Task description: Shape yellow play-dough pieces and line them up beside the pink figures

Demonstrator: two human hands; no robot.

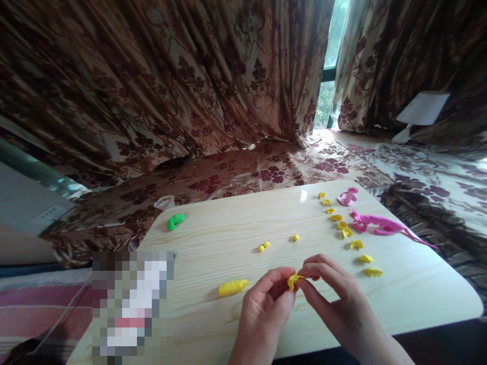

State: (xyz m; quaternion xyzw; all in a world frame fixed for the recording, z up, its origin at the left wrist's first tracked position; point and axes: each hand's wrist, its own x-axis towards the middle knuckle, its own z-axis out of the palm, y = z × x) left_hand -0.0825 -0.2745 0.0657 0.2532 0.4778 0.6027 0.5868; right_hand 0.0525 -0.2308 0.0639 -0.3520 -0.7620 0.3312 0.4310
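Observation:
Between my two hands is a small piece of yellow modelling clay [292, 282], thin and bent. My left hand [268, 299] pinches it between thumb and fingers. From the other side, the fingertips of my right hand [331, 291] pinch its edge. A thick yellow clay roll [233, 288] lies just left of my left hand. Beyond my hands are small yellow balls, a pair [264, 246] and a single one [297, 237]. Several thin, curved yellow clay pieces [356, 245] form a row on the right side of the table.
A pink clay animal-like figure [380, 224] and a smaller pink piece [347, 196] lie at the table's [213, 243] right. Green clay [175, 221] sits far left, near a clear container [165, 202]. A blurred-out object covers the left edge. Behind stand patterned curtains and a white lamp [424, 109].

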